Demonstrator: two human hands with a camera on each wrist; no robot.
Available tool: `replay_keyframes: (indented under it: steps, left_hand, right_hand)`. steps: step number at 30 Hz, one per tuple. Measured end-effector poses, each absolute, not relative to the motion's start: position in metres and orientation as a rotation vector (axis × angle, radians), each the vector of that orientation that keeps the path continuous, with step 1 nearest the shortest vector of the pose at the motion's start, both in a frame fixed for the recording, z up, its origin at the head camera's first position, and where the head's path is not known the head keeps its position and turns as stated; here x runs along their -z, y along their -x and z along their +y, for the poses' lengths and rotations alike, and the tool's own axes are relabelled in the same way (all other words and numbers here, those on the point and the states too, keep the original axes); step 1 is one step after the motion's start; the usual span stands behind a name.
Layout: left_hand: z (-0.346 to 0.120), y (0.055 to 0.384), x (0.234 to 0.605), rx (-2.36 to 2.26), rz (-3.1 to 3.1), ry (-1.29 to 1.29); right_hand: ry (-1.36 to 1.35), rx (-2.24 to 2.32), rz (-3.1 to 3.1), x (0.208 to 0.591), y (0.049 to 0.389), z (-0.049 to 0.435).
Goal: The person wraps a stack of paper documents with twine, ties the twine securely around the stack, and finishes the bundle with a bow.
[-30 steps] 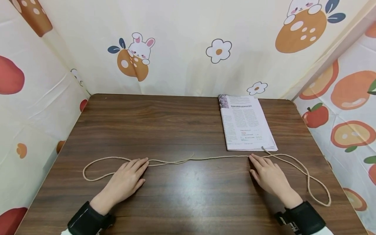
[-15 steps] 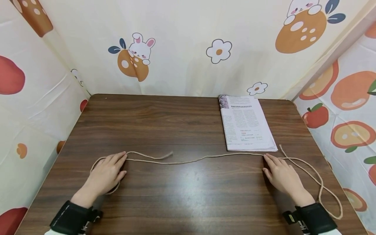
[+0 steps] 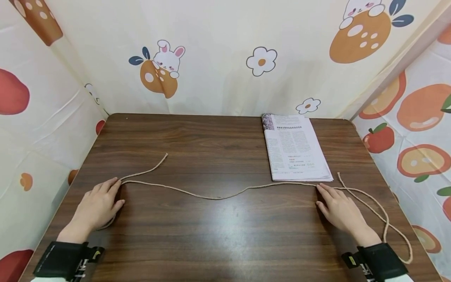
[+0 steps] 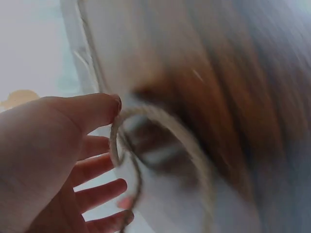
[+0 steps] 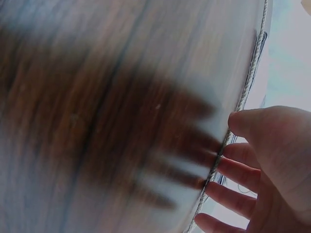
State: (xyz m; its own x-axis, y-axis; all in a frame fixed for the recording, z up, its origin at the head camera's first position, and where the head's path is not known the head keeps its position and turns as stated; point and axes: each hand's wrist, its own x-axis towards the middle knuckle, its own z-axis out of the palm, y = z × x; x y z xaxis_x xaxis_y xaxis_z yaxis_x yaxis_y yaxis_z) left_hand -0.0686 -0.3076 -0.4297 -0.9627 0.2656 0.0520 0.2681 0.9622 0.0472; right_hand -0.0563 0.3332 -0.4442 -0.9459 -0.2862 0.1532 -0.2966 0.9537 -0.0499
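Note:
A thin beige rope point(image 3: 218, 198) lies across the brown table in the head view, sagging towards the person between the two hands. My left hand point(image 3: 96, 205) rests over its left part, fingers extended and thumb apart. One frayed end points up and right beyond that hand, and a loop is partly hidden beneath it. In the left wrist view the rope loop point(image 4: 187, 138) curves past the thumb and fingers. My right hand point(image 3: 340, 209) touches the rope with straight fingertips near the paper's lower edge. To its right, the rope's other end crosses over a loop.
A folded printed paper point(image 3: 297, 152) lies at the table's back right, its lower edge close to the rope. The wooden tabletop point(image 3: 197, 149) meets a curtain point(image 3: 218, 58) with rabbit and flower prints behind it. Fruit-patterned cloth point(image 3: 419, 164) hangs at the right side.
My left hand has slid left along the rope, and the left rope end has swung left and away from the person. My right hand shifted a little right, then stayed. The middle now sags.

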Motion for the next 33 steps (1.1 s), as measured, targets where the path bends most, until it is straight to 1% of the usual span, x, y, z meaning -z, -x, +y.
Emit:
replay_keyframes:
  steps: [4, 11, 19, 23, 25, 33]
  left_hand:
    - [-0.286, 0.068, 0.426, 0.105, -2.946, 0.543]
    - [-0.234, 0.065, 0.420, 0.128, -2.845, 0.768]
    - [-0.189, 0.061, 0.425, 0.163, -2.892, 0.916]
    - [-0.179, 0.061, 0.432, 0.184, -2.946, 0.952]
    - [-0.177, 0.061, 0.435, 0.188, -2.981, 0.953]
    - [-0.187, 0.063, 0.443, 0.164, -3.072, 0.868]
  right_hand:
    - [-0.461, -0.112, -2.946, 0.444, 0.056, 0.331]
    - [-0.449, -0.132, -2.932, 0.439, 0.055, 0.335]
    - [-0.378, -0.128, -2.998, 0.433, 0.056, 0.349]
    - [-0.356, -0.126, -3.061, 0.434, 0.056, 0.356]
    - [-0.386, -0.131, -3.062, 0.435, 0.055, 0.359]
    - [-0.507, -0.174, -2.997, 0.442, 0.057, 0.369]
